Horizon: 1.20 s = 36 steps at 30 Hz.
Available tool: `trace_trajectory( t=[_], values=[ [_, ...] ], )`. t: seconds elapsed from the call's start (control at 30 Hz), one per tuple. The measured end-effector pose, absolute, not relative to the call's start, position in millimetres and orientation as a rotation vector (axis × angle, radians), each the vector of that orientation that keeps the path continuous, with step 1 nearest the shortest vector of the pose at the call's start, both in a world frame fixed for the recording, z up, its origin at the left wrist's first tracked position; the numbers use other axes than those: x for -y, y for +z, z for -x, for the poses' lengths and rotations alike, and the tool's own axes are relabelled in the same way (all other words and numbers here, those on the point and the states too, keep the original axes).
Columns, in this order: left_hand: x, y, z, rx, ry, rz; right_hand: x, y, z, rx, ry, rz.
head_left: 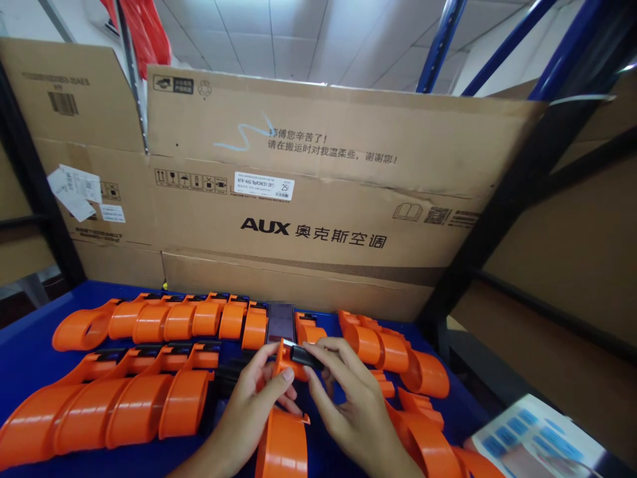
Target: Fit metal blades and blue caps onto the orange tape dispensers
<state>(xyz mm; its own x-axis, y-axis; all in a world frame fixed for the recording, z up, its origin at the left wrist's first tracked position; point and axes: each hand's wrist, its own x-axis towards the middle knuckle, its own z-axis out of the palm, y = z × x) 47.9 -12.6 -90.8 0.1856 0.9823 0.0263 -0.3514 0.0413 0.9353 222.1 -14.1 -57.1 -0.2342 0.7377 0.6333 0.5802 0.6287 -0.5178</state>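
Note:
In the middle foreground my left hand is closed around the head of an orange plastic tape dispenser. A pale toothed edge shows at the top of that head, and its wide curved band hangs below my fingers. My right hand pinches a small black plastic piece between thumb and fingers. The piece lies against the dispenser's head; whether it is fixed there I cannot tell. Just left of my left hand are several black pieces, partly hidden by it.
Rows of orange dispensers with black parts stand on the blue surface at left; more orange dispensers lie at right. Behind my hands is a dark rectangular object. A cardboard wall closes the back. A printed sheet is lower right.

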Motion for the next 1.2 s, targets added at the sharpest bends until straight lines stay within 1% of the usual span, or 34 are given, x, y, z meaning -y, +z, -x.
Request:
trace_trajectory(
  t=[0.23,0.4,0.47,0.6,0.67,0.9,1.07,1.2],
  values=[
    [14,-91,-49,-0.763,1.215,-1.007,11,-64,-222,2.046,0.171,1.099],
    [12,-96,-49,-0.75,1.198,-1.021,15,-60,-224,2.047,0.3,1.097],
    [11,-97,-48,-0.766,1.21,-0.987,15,-57,-228,1.934,0.331,1.139],
    [10,-95,-47,-0.777,1.233,-0.906,4,-56,-245,1.54,0.25,1.328],
    [10,-95,-46,-0.771,1.231,-0.885,-3,-58,-252,1.471,0.257,1.414],
    [11,-93,-46,-0.759,1.229,-0.877,-13,-69,-258,1.885,0.187,1.926],
    [11,-91,-46,-0.757,1.233,-0.897,-11,-76,-256,1.998,0.202,2.024],
    [9,-93,-45,-0.771,1.222,-0.926,-12,-82,-256,2.12,0.253,1.951]
  ],
)
